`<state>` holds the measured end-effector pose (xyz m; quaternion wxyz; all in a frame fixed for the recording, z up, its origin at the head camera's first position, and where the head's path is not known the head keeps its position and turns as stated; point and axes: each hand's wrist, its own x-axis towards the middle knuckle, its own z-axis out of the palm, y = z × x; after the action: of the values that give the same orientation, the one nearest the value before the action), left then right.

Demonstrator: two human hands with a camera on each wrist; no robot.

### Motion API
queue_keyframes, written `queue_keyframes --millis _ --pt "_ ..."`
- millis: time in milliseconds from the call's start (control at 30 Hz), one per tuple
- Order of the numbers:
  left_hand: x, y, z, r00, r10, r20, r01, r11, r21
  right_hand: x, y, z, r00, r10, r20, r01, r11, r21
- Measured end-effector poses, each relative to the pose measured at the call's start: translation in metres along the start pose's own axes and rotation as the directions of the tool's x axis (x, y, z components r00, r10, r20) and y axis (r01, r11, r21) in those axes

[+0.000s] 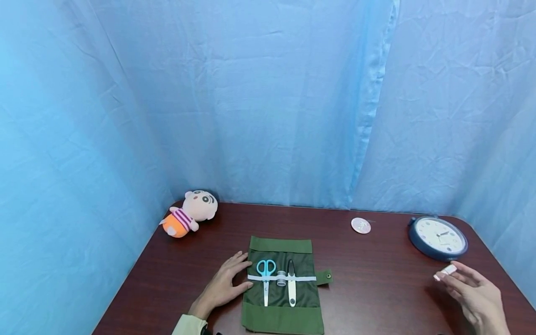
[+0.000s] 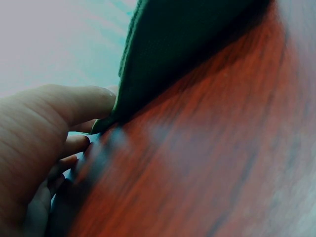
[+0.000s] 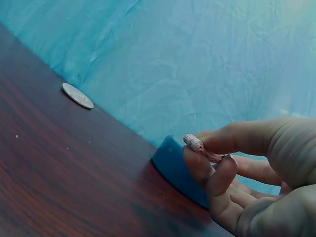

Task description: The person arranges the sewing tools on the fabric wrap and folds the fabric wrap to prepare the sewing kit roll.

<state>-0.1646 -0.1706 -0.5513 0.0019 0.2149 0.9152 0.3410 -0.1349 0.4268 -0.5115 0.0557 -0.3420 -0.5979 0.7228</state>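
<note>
An unfolded green sewing pouch lies on the table. Under its white elastic strap sit scissors with light-blue handles, a grey thread spool and a slim white-and-black tool. My left hand rests at the pouch's left edge, fingers spread, with thumb and forefinger touching the fabric. Far to the right, my right hand pinches a small spool of thread between thumb and fingertips, held above the table. It looks whitish, with reddish lines; the fingers partly cover it.
A round blue-rimmed clock lies face up just beyond my right hand. Toward the back edge is a pale round disc. A plush doll lies at the back left corner. Blue curtains surround the brown table.
</note>
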Motion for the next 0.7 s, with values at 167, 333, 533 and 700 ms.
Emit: queue_keyframes --millis 167,333,533,700 --pt "0.0 0.0 0.0 1.0 0.005 -0.01 -0.005 1.0 0.002 -0.003 -0.006 0.006 0.999 0.0 -0.04 0.001 1.0 0.017" --pt "0.0 -0.001 0.001 0.999 0.022 -0.023 -0.022 1.0 0.023 -0.01 -0.01 0.013 1.0 -0.011 0.024 0.01 0.999 0.042" --pt "-0.001 -0.001 0.001 1.0 0.005 -0.007 -0.005 1.0 0.004 -0.017 -0.011 0.026 0.994 -0.076 0.083 0.07 0.995 0.067" --pt "-0.001 -0.002 0.001 1.0 -0.002 0.005 0.002 1.0 -0.009 -0.019 -0.01 0.04 0.99 -0.09 0.111 0.088 0.996 0.027"
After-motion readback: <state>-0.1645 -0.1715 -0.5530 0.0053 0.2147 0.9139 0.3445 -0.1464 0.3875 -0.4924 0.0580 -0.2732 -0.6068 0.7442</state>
